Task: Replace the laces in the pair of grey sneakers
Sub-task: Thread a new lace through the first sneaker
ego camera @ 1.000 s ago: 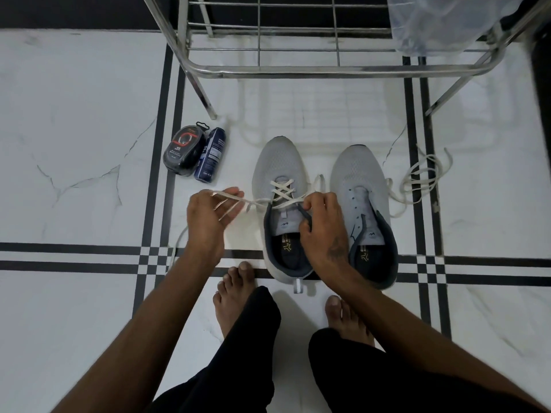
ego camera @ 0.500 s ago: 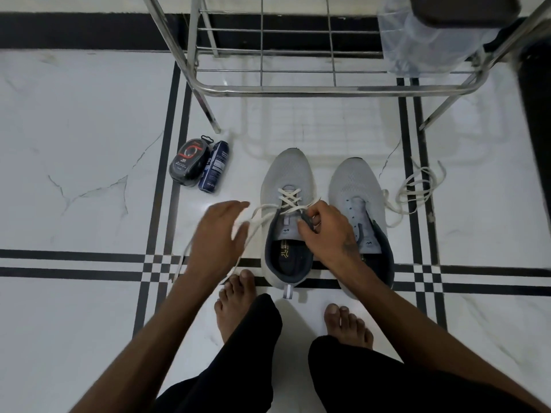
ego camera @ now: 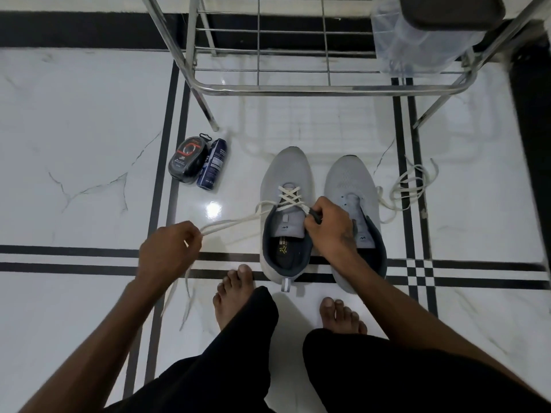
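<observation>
Two grey sneakers stand side by side on the white floor, toes pointing away. The left sneaker (ego camera: 283, 174) has a cream lace (ego camera: 290, 196) crossed through its front eyelets. Both strands of that lace run out to the left, where my left hand (ego camera: 168, 250) pinches them, stretched taut. My right hand (ego camera: 329, 226) grips the dark collar edge on the right side of the left sneaker's opening. The right sneaker (ego camera: 347, 177) has bare eyelets. A second loose cream lace (ego camera: 410, 186) lies in loops on the floor to its right.
A steel wire rack (ego camera: 322, 87) stands just behind the sneakers, with a clear plastic container (ego camera: 417, 49) on its right side. A round black shoe-polish case (ego camera: 187, 159) and a blue can (ego camera: 213, 165) lie left of the sneakers. My bare feet (ego camera: 235, 296) are planted just before the heels.
My left hand has pulled the lace strands away from the shoe, out to the left and toward me, drawing them taut. My right hand stays on the left sneaker's opening.
</observation>
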Tool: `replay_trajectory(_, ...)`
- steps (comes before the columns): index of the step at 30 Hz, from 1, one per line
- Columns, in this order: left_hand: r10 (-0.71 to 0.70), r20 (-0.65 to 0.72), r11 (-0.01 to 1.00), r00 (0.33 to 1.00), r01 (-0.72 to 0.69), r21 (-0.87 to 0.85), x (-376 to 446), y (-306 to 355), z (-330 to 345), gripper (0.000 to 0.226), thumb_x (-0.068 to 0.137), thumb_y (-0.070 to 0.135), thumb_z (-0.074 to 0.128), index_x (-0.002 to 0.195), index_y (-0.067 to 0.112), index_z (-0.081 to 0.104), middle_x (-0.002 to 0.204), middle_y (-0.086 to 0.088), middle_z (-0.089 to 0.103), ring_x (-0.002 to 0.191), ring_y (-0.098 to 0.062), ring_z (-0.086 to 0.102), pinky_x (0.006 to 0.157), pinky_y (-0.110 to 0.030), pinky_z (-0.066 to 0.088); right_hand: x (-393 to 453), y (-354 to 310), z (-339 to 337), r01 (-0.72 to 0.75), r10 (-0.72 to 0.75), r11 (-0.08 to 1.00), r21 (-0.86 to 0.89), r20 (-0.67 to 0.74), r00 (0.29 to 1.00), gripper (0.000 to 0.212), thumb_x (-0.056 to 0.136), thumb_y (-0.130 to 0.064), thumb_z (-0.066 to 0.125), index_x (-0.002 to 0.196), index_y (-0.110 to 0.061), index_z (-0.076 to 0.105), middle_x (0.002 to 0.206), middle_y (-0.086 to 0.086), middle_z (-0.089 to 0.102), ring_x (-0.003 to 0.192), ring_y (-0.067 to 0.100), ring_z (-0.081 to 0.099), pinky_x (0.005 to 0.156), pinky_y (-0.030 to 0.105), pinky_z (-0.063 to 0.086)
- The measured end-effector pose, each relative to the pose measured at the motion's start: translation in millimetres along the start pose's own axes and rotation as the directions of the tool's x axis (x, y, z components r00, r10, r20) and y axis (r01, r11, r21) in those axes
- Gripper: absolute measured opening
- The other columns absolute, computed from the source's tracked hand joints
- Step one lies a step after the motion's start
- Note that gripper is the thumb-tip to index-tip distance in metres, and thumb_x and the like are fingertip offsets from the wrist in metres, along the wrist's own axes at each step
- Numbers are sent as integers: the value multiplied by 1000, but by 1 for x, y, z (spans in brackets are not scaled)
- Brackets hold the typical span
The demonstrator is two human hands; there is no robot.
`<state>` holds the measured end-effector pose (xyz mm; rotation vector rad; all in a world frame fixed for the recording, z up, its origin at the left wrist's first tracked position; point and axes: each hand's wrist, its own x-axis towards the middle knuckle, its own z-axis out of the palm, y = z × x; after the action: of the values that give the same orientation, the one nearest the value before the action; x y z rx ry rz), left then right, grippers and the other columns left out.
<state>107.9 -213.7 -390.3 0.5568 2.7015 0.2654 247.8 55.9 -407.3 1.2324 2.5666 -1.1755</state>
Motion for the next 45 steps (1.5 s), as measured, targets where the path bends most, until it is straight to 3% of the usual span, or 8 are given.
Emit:
replay_trajectory(6,55,222,996,974,-38,-79,12,29,-6,40,97,49,50,73,26,71,65,6,68,67,-18,65,61,-28,47,-2,-5,-1,0,-1,1000,8,63,998,15,89,-27,62,82,-18,53,76,-3,60,68,15,56,56,29,42)
replay_trajectory(11,211,-139,978,968,-208,32,37,65,6,21,96,23,61,115,18,67,110,-3,68,101,-26,62,80,-38,51,-4,-8,-2,98,-97,994,-54,22,995,13,88,-36,62,95,-26,57,93,-11,56,80,10,56,67,30,45)
replay_trajectory(19,212,515,906,831,32,-423,82,82,32,29,90,38,68,110,18,59,83,3,72,79,-18,64,75,-32,46,4,-32,1,357,-357,934,-8,15,934,6,94,-19,59,98,-23,62,94,-15,49,89,7,53,75,23,48)
replay_trajectory(26,182,102,927,978,-136,-350,71,69,-24,14,93,33,65,104,25,67,80,6,59,77,-13,58,66,-28,44,-4,-61,-6,213,-299,937,276,322,898,17,92,-22,65,107,-22,73,91,-16,67,82,-4,63,71,6,45)
replay_trajectory(30,80,196,247,977,171,-954,58,94,-65,18,98,20,57,112,21,67,67,6,53,56,-7,49,57,-20,50,-22,-87,-2,73,-324,907,414,577,750,50,91,-38,70,138,-34,53,139,-12,54,127,1,48,104,22,42)
replay_trajectory(36,-10,481,-386,877,441,-811,63,109,-75,15,100,8,50,112,9,58,70,4,46,51,-3,35,39,-10,31,-34,-74,-8,207,-365,913,352,478,799,13,92,-25,68,101,-19,61,112,-4,59,107,9,56,100,43,47)
replay_trajectory(41,-14,614,-637,789,466,-614,50,118,-61,20,102,1,40,99,6,59,70,-1,45,55,-2,31,37,-12,30,-34,-68,-9,274,-377,891,361,254,891,69,83,-34,78,141,-30,40,141,-9,43,130,7,41,108,28,38)
replay_trajectory(45,-28,628,-678,777,447,-584,47,124,-58,23,102,-1,38,96,4,59,66,-3,46,44,-4,33,36,-13,31,-31,-81,-3,273,-410,889,367,375,831,24,95,-30,65,116,-17,65,106,-12,67,97,-6,59,86,17,44)
